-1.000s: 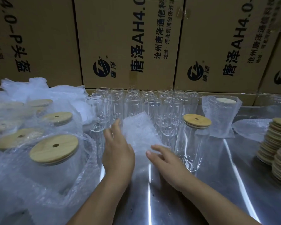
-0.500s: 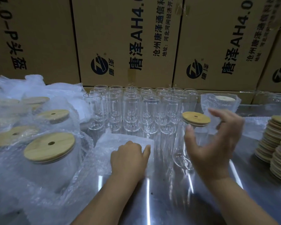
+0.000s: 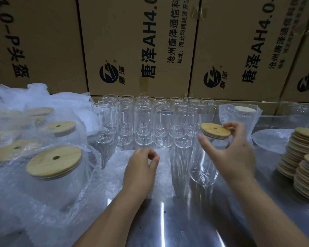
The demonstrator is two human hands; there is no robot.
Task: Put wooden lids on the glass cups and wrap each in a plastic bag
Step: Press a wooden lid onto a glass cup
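Note:
A clear glass cup (image 3: pixel 202 168) with a round wooden lid (image 3: pixel 215 131) on top stands tilted on the shiny table (image 3: pixel 185 220). My right hand (image 3: pixel 234 154) grips the cup at its top, with fingertips on the lid's far rim and the thumb at the near side. A flat bubble-wrap bag (image 3: pixel 118 168) lies on the table to the left of that cup. My left hand (image 3: pixel 141 170) rests on the bag with curled fingers and pinches its far edge.
Several empty glass cups (image 3: pixel 143 122) stand in rows behind the hands. Wrapped, lidded cups (image 3: pixel 53 166) pile up at the left. One more wrapped cup (image 3: pixel 239 114) stands back right. Stacks of wooden lids (image 3: pixel 305 157) sit at the right edge. Cardboard boxes (image 3: pixel 141 41) wall off the back.
My right hand left the bag, reached right and took hold of the lidded cup, which now leans. My left hand laid the bag flat and now pinches its edge.

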